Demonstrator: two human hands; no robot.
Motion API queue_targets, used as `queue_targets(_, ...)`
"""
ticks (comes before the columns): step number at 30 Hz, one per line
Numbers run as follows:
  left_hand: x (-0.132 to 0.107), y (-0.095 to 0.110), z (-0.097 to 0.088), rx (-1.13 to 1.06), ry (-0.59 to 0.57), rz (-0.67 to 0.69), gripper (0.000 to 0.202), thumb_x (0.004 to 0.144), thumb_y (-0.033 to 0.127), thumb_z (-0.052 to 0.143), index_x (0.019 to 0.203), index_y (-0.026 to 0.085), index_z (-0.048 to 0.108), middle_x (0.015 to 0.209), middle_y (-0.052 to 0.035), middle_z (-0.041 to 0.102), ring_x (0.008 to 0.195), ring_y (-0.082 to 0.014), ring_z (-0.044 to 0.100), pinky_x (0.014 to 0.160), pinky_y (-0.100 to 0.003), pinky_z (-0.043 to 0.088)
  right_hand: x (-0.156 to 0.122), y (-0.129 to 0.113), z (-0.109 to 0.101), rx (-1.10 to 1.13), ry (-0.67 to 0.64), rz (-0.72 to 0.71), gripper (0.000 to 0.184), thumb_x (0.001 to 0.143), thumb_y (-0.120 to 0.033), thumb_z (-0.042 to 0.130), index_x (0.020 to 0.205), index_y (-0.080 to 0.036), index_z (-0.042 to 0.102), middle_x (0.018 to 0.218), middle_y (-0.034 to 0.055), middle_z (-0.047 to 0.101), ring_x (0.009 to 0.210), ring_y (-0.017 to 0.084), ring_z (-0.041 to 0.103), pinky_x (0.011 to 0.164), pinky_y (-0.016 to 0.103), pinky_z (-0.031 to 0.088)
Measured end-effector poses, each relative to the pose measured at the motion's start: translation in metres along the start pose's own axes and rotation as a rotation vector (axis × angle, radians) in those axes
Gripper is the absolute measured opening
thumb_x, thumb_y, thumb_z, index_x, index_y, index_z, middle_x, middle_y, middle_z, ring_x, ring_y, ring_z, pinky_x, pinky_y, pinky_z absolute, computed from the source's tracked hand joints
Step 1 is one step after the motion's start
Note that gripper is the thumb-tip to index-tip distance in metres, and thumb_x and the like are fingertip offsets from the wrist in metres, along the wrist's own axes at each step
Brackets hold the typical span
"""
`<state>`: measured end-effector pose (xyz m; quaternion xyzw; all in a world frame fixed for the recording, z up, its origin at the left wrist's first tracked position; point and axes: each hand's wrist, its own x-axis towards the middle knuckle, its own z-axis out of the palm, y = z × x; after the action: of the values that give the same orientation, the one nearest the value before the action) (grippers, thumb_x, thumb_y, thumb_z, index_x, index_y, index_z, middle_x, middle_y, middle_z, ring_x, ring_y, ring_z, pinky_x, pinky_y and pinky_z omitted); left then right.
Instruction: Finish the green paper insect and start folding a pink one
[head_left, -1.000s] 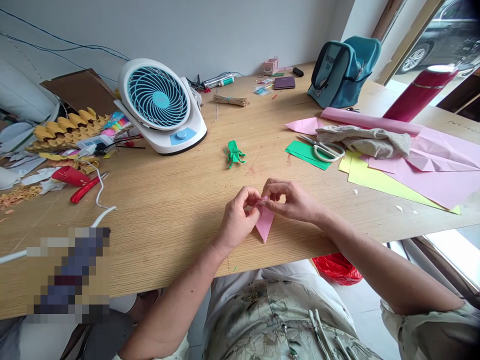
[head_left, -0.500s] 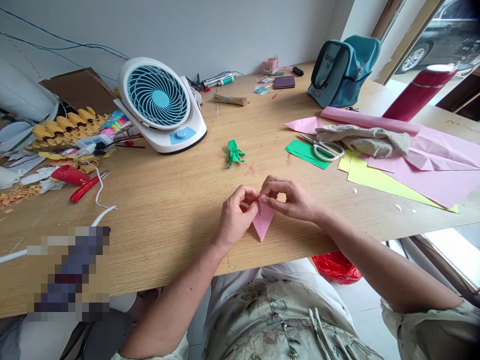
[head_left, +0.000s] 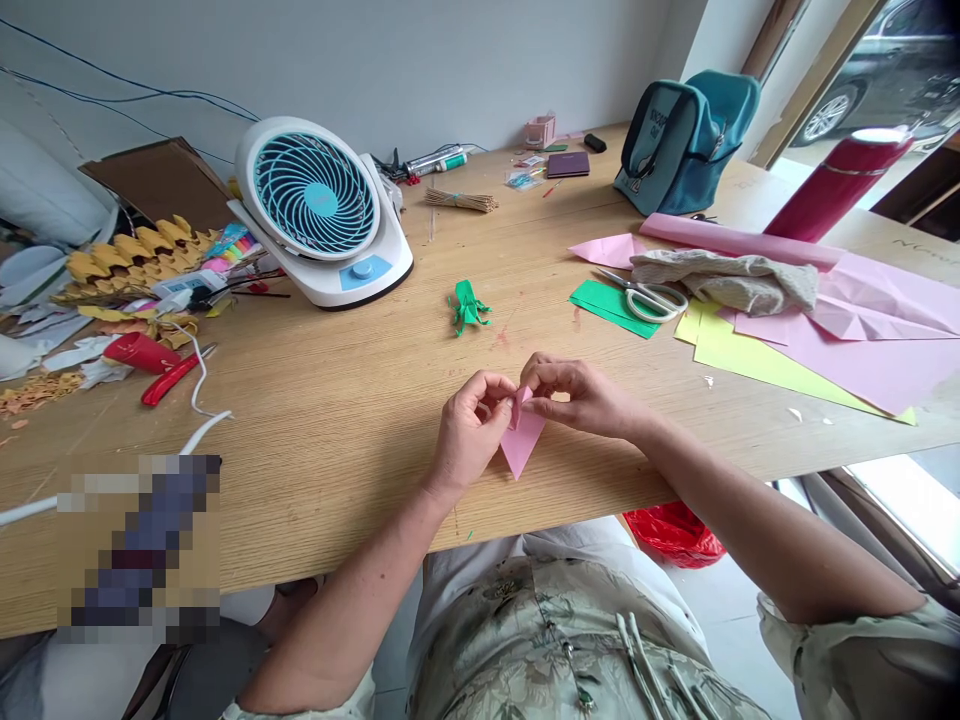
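A small piece of folded pink paper (head_left: 520, 449) is pinched between both my hands above the front of the wooden table. Its pointed end faces down toward me, and a narrow flap stands up between my fingertips. My left hand (head_left: 472, 425) grips the left side of the upper part with thumb and fingers. From the right, my right hand (head_left: 581, 398) pinches the same upper part; the folds beneath the fingers are partly hidden. Beyond the hands lies a green folded-paper figure (head_left: 468, 306) with thin legs.
Scissors (head_left: 654, 298) lie on green paper (head_left: 611, 305), beside a grey cloth (head_left: 727, 280) and yellow and pink sheets (head_left: 885, 365). A fan (head_left: 322, 210) stands back left, near a red-handled knife (head_left: 171, 380). A teal bag (head_left: 686, 145) and a red flask (head_left: 836, 190) stand back right.
The pink paper has shifted slightly left, and its upper flap now shows more upright between my fingers. Both hands keep their pinch on it.
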<state>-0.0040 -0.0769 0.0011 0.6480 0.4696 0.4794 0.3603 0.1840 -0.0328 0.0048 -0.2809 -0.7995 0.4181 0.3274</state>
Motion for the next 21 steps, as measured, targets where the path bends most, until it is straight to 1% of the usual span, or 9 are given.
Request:
queue_targets(4, 0.0018, -0.0015, 0.0011, -0.204, -0.066, -0.056, 0.008, 0.084, 0.023, 0.064, 0.087, 0.018, 0.058, 0.076, 0.0008, 0.064, 0.068, -0.0104, 0.061, 0.066, -0.020, 0.049, 0.0006, 0.0015, -0.0003, 0.053, 0.004, 0.028, 0.035, 0.093, -0.051, 0.061, 0.090, -0.016, 0.067, 0.092, 0.0058, 0.061, 0.075, 0.014, 0.058, 0.068, 0.027, 0.047)
queue_targets(7, 0.0024, -0.0043, 0.0034, -0.299, -0.088, -0.085, 0.016, 0.081, 0.018, 0.067, 0.093, 0.018, 0.058, 0.087, -0.0013, 0.066, 0.077, -0.0107, 0.065, 0.072, -0.020, 0.051, 0.0005, 0.0012, -0.0005, 0.067, 0.021, 0.050, 0.038, 0.092, -0.053, 0.060, 0.088, -0.015, 0.066, 0.090, 0.0053, 0.060, 0.074, 0.013, 0.056, 0.067, 0.026, 0.046)
queue_targets(11, 0.0010, -0.0066, 0.0067, -0.338, -0.104, -0.106, 0.025, 0.077, 0.015, 0.068, 0.100, 0.018, 0.056, 0.099, -0.0043, 0.068, 0.088, -0.0125, 0.068, 0.079, -0.022, 0.053, 0.0002, 0.0000, -0.0002, 0.090, 0.045, 0.096, 0.040, 0.091, -0.055, 0.061, 0.085, -0.015, 0.063, 0.087, 0.0038, 0.058, 0.073, 0.013, 0.054, 0.066, 0.026, 0.046)
queue_targets(16, -0.0014, -0.0063, 0.0067, -0.336, -0.112, -0.169, 0.032, 0.077, 0.017, 0.068, 0.105, 0.020, 0.052, 0.098, -0.0037, 0.067, 0.084, -0.0129, 0.068, 0.072, -0.022, 0.054, 0.0009, 0.0004, 0.0005, 0.066, 0.058, 0.095, 0.043, 0.090, -0.057, 0.061, 0.083, -0.015, 0.062, 0.089, 0.0043, 0.058, 0.074, 0.013, 0.054, 0.066, 0.025, 0.045)
queue_targets(19, -0.0016, -0.0060, 0.0058, -0.367, -0.137, -0.174, 0.033, 0.079, 0.017, 0.068, 0.108, 0.020, 0.052, 0.099, -0.0048, 0.068, 0.087, -0.0136, 0.068, 0.075, -0.023, 0.055, 0.0017, 0.0024, 0.0008, 0.079, 0.082, 0.086, 0.044, 0.088, -0.059, 0.062, 0.083, -0.016, 0.062, 0.088, 0.0045, 0.058, 0.074, 0.013, 0.054, 0.065, 0.026, 0.045)
queue_targets(21, -0.0012, -0.0059, 0.0059, -0.392, -0.164, -0.160, 0.037, 0.077, 0.016, 0.069, 0.110, 0.019, 0.052, 0.102, -0.0052, 0.068, 0.089, -0.0137, 0.068, 0.079, -0.024, 0.055, 0.0019, 0.0038, 0.0009, 0.096, 0.093, 0.073, 0.043, 0.088, -0.059, 0.063, 0.083, -0.016, 0.062, 0.088, 0.0044, 0.058, 0.073, 0.013, 0.053, 0.065, 0.026, 0.045)
